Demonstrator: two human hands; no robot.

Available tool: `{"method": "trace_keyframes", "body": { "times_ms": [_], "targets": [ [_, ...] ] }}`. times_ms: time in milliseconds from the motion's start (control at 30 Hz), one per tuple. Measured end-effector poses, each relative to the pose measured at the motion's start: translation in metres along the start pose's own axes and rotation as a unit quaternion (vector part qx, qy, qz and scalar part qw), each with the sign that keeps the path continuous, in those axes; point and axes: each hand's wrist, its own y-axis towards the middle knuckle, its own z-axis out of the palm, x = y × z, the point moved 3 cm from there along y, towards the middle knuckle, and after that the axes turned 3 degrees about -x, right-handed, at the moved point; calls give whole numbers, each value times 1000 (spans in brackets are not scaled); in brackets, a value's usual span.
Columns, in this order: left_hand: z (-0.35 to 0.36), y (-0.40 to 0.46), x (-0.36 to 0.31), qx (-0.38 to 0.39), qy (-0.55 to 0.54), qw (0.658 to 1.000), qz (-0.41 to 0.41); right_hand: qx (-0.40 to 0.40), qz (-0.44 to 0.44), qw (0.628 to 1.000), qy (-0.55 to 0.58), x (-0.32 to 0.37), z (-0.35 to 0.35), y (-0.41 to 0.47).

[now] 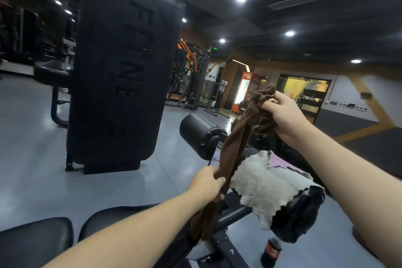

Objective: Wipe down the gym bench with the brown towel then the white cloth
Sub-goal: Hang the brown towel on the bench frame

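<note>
Head view: brown towel [233,143], twisted into a rope, long axis slanting from upper right to lower left; right hand [282,115] grips the bunched top, left hand [206,185] clutches the lower stretch. White cloth [267,187] draped over black roller pad [304,215], just right of the left hand; bench seat pads [34,243] below left, nearer that hand

Towel [230,150] strung between right hand [282,115] above and left hand [208,185] below, cloth [267,189] draped on roller pad [302,215] to its right, bottle [272,250] on floor [32,148] beneath, upright backrest pad [121,67] behind left.
</note>
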Motion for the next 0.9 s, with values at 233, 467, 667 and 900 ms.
{"method": "trace_keyframes", "body": {
  "times_ms": [233, 467, 667, 900],
  "targets": [
    [-10, 34, -4, -47, -33, 997, 53, 44, -74, 960, -266, -32, -17, 22],
    [-2, 23, -5, 16, 53, 992, 116, -14, 111, 970, -214, -83, -56, 32],
    [4, 8, -3, 34, 139, 982, 125, -22, 200, 942, -270, -92, -54, 22],
    [7, -15, -25, 6, 123, 977, 175, 37, 64, 895, -440, -66, -67, 5]
  ]
}}
